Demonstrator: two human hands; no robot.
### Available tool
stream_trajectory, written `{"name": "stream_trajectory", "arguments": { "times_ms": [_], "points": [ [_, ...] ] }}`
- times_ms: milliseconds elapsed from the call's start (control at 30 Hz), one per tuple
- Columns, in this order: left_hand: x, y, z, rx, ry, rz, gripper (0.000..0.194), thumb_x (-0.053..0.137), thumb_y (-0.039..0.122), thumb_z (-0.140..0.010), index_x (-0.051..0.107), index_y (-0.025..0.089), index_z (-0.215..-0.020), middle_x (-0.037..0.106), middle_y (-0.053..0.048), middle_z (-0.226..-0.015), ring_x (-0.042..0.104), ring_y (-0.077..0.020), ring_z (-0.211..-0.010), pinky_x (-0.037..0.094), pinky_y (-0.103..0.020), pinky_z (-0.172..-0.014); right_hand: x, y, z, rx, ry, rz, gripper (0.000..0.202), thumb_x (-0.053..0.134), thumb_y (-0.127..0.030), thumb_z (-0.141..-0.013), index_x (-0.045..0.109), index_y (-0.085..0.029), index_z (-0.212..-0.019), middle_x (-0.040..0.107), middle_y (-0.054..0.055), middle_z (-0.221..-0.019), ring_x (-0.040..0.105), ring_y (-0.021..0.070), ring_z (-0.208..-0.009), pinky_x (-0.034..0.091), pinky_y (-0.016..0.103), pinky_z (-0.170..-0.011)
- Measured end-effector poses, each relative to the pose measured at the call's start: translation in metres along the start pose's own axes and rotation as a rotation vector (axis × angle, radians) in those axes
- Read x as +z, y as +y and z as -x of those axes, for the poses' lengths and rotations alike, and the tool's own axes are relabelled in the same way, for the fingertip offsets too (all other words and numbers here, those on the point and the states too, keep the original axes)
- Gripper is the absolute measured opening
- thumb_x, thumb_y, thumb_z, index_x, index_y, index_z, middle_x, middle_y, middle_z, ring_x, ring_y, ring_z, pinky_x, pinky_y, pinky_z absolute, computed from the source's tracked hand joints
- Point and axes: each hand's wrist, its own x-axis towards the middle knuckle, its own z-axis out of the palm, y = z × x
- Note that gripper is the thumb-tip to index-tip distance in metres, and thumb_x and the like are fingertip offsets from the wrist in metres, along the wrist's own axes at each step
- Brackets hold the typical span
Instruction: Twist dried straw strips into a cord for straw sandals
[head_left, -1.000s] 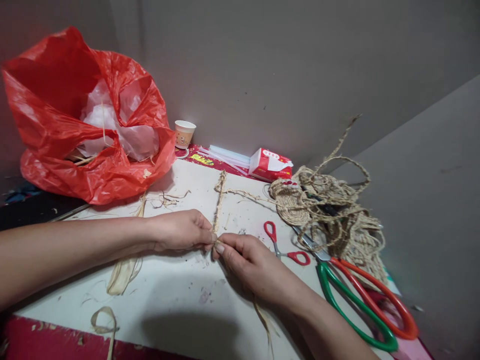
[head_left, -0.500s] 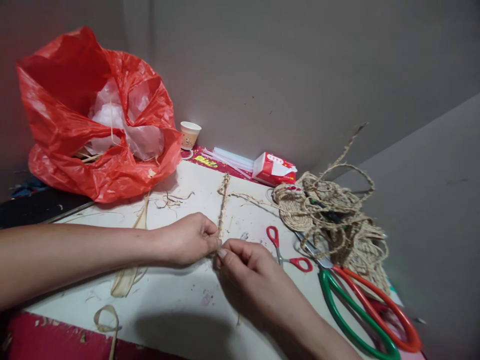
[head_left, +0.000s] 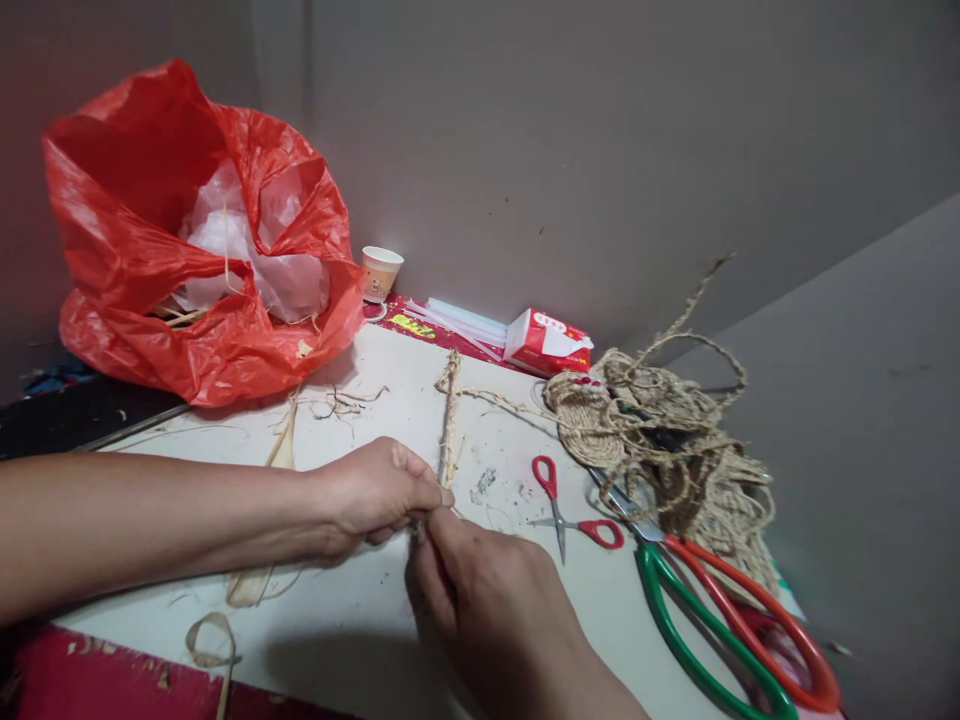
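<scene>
A braided straw cord (head_left: pixel 450 425) runs down the white board to my fingers, its far end knotted into a small loop. My left hand (head_left: pixel 379 490) is closed, thumb and fingers pinching the cord's near end. Right against it, my right hand (head_left: pixel 491 585) pinches at the same end with its back turned up. The fingers hide most of the strands there. From the knotted end a thin stretch of cord (head_left: pixel 506 402) leads right to a heap of braided cord (head_left: pixel 675 430). Flat dry straw strips (head_left: pixel 251 585) lie partly under my left forearm.
Small red-handled scissors (head_left: pixel 559 515) lie right of my hands, beyond them large shears (head_left: pixel 712 610) with green and orange handles. A red plastic bag (head_left: pixel 202 350) stands back left. A paper cup (head_left: pixel 381 272) and a tissue pack (head_left: pixel 547 342) sit along the wall.
My right hand has shifted left and turned its back further up, uncovering the small scissors' blades. My left hand has dropped slightly, and both still pinch the cord's end.
</scene>
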Motion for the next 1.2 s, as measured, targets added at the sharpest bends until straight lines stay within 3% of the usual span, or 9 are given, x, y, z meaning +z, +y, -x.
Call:
{"name": "stream_trajectory", "arguments": {
  "times_ms": [200, 333, 433, 533, 633, 700, 833, 933, 1200],
  "points": [
    [0.003, 0.001, 0.003, 0.054, 0.017, -0.034, 0.012, 0.055, 0.022, -0.067, 0.052, 0.015, -0.058, 0.033, 0.009, -0.037, 0.019, -0.0037, -0.034, 0.010, -0.022, -0.038, 0.013, -0.011, 0.008, -0.129, -0.135, -0.097, 0.019, 0.049, -0.011, -0.082, 0.060, -0.015, -0.066, 0.061, 0.006, -0.055, 0.055, 0.0174, -0.045, 0.026, 0.028, -0.043],
    [0.002, 0.003, 0.003, 0.118, 0.006, -0.104, 0.016, 0.055, 0.023, -0.071, 0.051, 0.014, -0.058, 0.029, 0.010, -0.038, 0.018, -0.0033, -0.037, 0.012, -0.022, -0.041, 0.003, -0.017, 0.023, -0.064, -0.250, -0.349, 0.013, 0.056, -0.023, -0.086, 0.064, -0.014, -0.088, 0.067, 0.008, -0.083, 0.062, 0.0190, -0.069, 0.047, 0.028, -0.055],
    [0.000, 0.004, 0.001, 0.158, -0.017, -0.138, 0.020, 0.054, 0.024, -0.073, 0.048, 0.015, -0.056, 0.028, 0.010, -0.040, 0.017, -0.0034, -0.039, 0.011, -0.022, -0.042, -0.021, -0.008, 0.028, -0.002, -0.190, -0.387, 0.022, 0.051, -0.032, -0.091, 0.060, -0.018, -0.103, 0.063, 0.006, -0.102, 0.061, 0.0168, -0.082, 0.052, 0.032, -0.071],
    [-0.001, 0.003, 0.000, 0.206, -0.036, -0.154, 0.022, 0.054, 0.023, -0.074, 0.045, 0.015, -0.055, 0.031, 0.009, -0.043, 0.020, -0.0038, -0.041, 0.013, -0.022, -0.043, -0.041, 0.010, 0.016, 0.131, -0.045, -0.408, 0.031, 0.039, -0.035, -0.094, 0.062, -0.019, -0.080, 0.060, 0.001, -0.071, 0.056, 0.0148, -0.064, 0.045, 0.026, -0.058],
    [-0.001, 0.001, -0.001, 0.244, -0.027, -0.183, 0.022, 0.054, 0.024, -0.074, 0.044, 0.015, -0.056, 0.033, 0.008, -0.046, 0.023, -0.0043, -0.043, 0.015, -0.021, -0.043, -0.040, 0.024, -0.006, 0.463, 0.236, -0.584, 0.031, 0.044, -0.041, -0.090, 0.056, -0.019, -0.072, 0.051, -0.001, -0.058, 0.047, 0.0130, -0.053, 0.037, 0.024, -0.048],
    [-0.002, 0.000, -0.002, 0.280, -0.053, -0.181, 0.022, 0.053, 0.025, -0.076, 0.045, 0.015, -0.058, 0.036, 0.007, -0.048, 0.027, -0.0048, -0.044, 0.018, -0.020, -0.044, -0.028, 0.026, -0.017, 0.550, 0.140, -0.833, 0.028, 0.049, -0.046, -0.086, 0.056, -0.020, -0.079, 0.055, 0.000, -0.064, 0.048, 0.0129, -0.054, 0.036, 0.023, -0.048],
    [-0.003, -0.002, -0.002, 0.324, -0.092, -0.205, 0.021, 0.049, 0.025, -0.079, 0.049, 0.014, -0.062, 0.047, 0.004, -0.054, 0.038, -0.0067, -0.050, 0.027, -0.019, -0.048, -0.008, 0.022, -0.021, 0.529, -0.269, -1.108, 0.041, 0.041, -0.053, -0.088, 0.049, -0.019, -0.065, 0.042, -0.004, -0.050, 0.036, 0.0100, -0.044, 0.029, 0.023, -0.044],
    [-0.005, -0.002, -0.003, 0.342, -0.054, -0.278, 0.018, 0.050, 0.022, -0.078, 0.051, 0.014, -0.061, 0.048, 0.004, -0.055, 0.037, -0.0066, -0.051, 0.028, -0.019, -0.049, -0.007, 0.024, -0.020, 0.468, -0.279, -1.102, 0.043, 0.045, -0.052, -0.087, 0.047, -0.018, -0.061, 0.037, -0.004, -0.052, 0.032, 0.0097, -0.049, 0.025, 0.023, -0.046],
    [-0.013, 0.006, -0.007, 0.343, -0.242, -0.293, 0.019, 0.050, 0.029, -0.081, 0.056, 0.013, -0.074, 0.059, -0.001, -0.068, 0.050, -0.0115, -0.063, 0.041, -0.023, -0.062, -0.013, 0.044, -0.025, 0.490, -0.475, -1.440, 0.044, 0.052, -0.050, -0.084, 0.039, -0.018, -0.056, 0.029, -0.007, -0.049, 0.018, 0.0069, -0.044, 0.014, 0.023, -0.041]
  ]
}}
